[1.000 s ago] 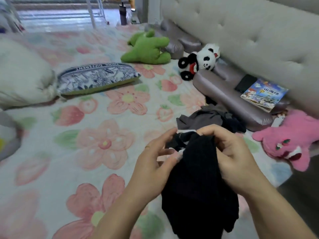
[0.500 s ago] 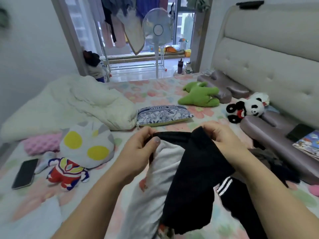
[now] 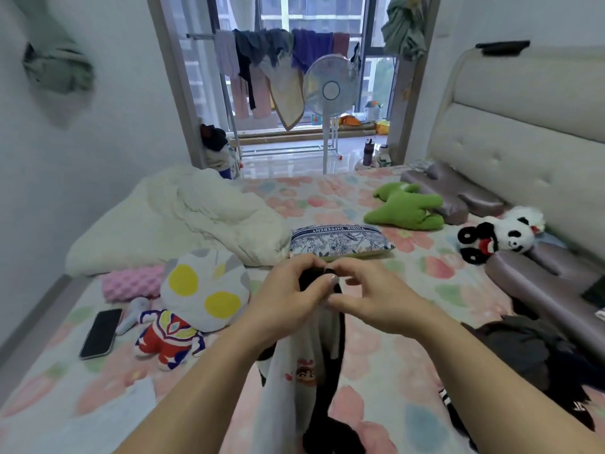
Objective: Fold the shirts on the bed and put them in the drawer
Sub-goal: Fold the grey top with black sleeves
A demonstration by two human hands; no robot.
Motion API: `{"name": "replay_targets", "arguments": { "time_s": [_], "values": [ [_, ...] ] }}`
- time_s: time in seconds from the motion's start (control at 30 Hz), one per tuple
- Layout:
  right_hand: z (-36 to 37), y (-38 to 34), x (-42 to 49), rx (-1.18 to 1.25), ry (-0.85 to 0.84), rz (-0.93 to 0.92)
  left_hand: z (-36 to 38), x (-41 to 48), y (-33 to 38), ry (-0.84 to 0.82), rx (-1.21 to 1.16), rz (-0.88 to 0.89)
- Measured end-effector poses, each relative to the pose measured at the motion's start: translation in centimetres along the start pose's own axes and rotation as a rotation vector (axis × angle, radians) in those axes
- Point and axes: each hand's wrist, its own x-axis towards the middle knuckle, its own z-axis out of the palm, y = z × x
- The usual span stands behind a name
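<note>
A black and white shirt (image 3: 307,371) with a small cartoon print hangs in front of me over the flowered bed (image 3: 386,352). My left hand (image 3: 288,296) grips its bunched top edge. My right hand (image 3: 370,296) is close beside it, fingertips pinching the same edge at the top. A heap of dark clothes (image 3: 530,352) lies on the bed at the right. No drawer is in view.
On the bed: a white duvet (image 3: 183,221), a patterned pillow (image 3: 340,240), a round plush (image 3: 203,286), a hero doll (image 3: 167,335), a phone (image 3: 101,332), a green plush (image 3: 406,211), a panda (image 3: 501,234). The padded headboard (image 3: 523,152) is on the right; a fan (image 3: 330,90) stands beyond.
The view has lifted from the bed toward the window. My hands have come together at the shirt's top, and the shirt now hangs narrow, with its white side showing.
</note>
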Motion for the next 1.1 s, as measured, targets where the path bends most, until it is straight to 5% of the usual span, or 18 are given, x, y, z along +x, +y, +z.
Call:
{"name": "replay_targets", "arguments": {
  "time_s": [0.23,0.53,0.9,1.1],
  "values": [
    [-2.6,-1.2,-0.2,-0.01,0.186,-0.099,-1.8,-0.3,0.1,-0.146,-0.257,-0.14],
    [-9.7,1.1,-1.2,0.009,0.466,0.019,-6.4,0.0,-1.0,-0.098,0.198,-0.263],
    [-12.5,0.3,-1.9,0.069,0.5,0.069,-8.9,2.3,3.3,0.027,-0.266,-0.068],
    [-11.9,-0.6,-2.2,0.12,0.506,0.101,-9.4,2.4,4.0,0.013,-0.428,-0.289]
  ]
}}
